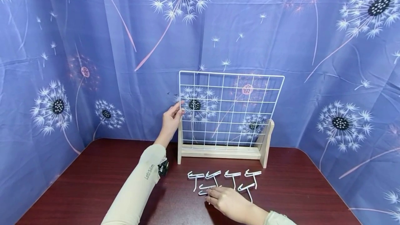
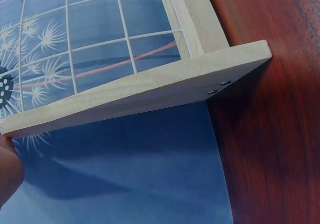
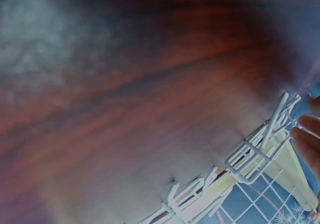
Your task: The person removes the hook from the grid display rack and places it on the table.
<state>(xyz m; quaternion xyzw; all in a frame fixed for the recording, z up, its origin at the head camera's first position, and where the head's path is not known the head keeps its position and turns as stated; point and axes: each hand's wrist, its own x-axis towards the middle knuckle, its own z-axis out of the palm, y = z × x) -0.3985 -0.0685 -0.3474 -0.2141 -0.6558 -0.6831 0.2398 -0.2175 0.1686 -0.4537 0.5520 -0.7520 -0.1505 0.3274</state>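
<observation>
A white wire grid rack (image 1: 231,74) stands upright in a wooden stand (image 1: 218,153) toward the back of the table. At the rack's left edge, just above the wooden side post (image 2: 140,87), my left hand (image 1: 170,120) pinches it between thumb and fingers. My right hand (image 1: 232,202) is low over the table near the front, fingers bent down around a white wire hook (image 1: 203,193) and partly covering it. In the right wrist view, the fingertips (image 3: 305,139) meet the hook's wire at the right edge.
Behind the right hand several similar hooks (image 1: 232,174) lie in a row before the stand, with another hook (image 1: 246,187) to its right. The dark red table (image 1: 78,183) ends at a blue curtain (image 1: 140,89) with dandelion prints.
</observation>
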